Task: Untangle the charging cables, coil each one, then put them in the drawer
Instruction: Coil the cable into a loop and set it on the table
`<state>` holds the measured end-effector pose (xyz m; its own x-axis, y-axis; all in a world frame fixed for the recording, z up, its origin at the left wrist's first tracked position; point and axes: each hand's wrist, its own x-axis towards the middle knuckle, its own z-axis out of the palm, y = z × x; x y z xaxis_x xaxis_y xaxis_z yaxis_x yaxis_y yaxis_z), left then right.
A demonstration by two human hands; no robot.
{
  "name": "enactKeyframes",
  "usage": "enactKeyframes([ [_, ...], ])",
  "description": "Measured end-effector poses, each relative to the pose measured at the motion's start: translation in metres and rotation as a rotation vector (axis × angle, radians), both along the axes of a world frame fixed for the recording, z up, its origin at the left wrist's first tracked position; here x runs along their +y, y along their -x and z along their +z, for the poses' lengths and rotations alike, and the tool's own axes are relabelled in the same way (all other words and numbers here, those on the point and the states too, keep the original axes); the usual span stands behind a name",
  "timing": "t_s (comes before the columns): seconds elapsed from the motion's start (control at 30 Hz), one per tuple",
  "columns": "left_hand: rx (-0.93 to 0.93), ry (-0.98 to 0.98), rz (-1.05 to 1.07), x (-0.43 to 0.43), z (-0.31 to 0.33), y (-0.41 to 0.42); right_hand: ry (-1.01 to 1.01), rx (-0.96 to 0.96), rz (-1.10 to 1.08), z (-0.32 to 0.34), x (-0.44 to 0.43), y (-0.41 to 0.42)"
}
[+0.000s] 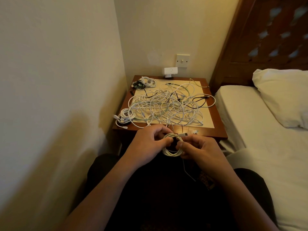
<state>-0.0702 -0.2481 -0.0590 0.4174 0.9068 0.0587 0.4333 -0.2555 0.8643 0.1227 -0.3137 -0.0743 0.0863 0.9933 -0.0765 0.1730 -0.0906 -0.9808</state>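
Head view: my left hand (149, 141) and right hand (200, 150) meet over my lap, just in front of the bedside table (216, 132). Between them I hold 1 white coiled cable (167, 152). My left fingers are curled, thumb and forefinger pinching the loops on their left side. My right thumb and bent fingers pinch the right side. The cable's plug (183, 134) lies across the top of the coil, and a loose tail (187, 171) hangs below my right hand. On the table's pale mat (207, 121) the big tangle of cables (166, 107), mostly white with a few black strands, is spread out. 1 coiled white bundle (125, 116) sits at the table's near-left corner, and more bundles (145, 82), white and dark, sit at the far-left corner. A white adapter (170, 72) and wall switch (182, 60) are behind, with a bed (246, 124) and pillow (283, 97) to the right.
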Motion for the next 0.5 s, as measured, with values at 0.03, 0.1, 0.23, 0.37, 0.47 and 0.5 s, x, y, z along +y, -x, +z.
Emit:
enactKeyframes([
  [0.03, 0.015, -0.018, 0.005, 0.000, 0.000, 0.001, 0.000, 0.001, 0.010, -0.001, 0.001, 0.000],
  [0.1, 0.051, -0.086, 0.015, 0.000, -0.001, 0.001, 0.000, 0.008, 0.027, -0.001, 0.005, 0.001],
  [0.23, -0.015, -0.164, -0.001, -0.002, -0.001, -0.001, -0.023, 0.074, -0.002, 0.000, 0.014, 0.001],
  [0.37, -0.099, -0.145, 0.028, -0.001, -0.003, 0.000, -0.066, 0.042, 0.018, 0.004, 0.021, -0.007],
  [0.47, -0.107, -0.028, 0.021, 0.008, -0.004, 0.004, -0.112, -0.045, 0.025, 0.002, 0.027, -0.010],
  [0.5, -0.134, 0.040, 0.010, 0.011, -0.004, 0.004, -0.120, -0.050, 0.025, 0.001, 0.028, -0.010],
])
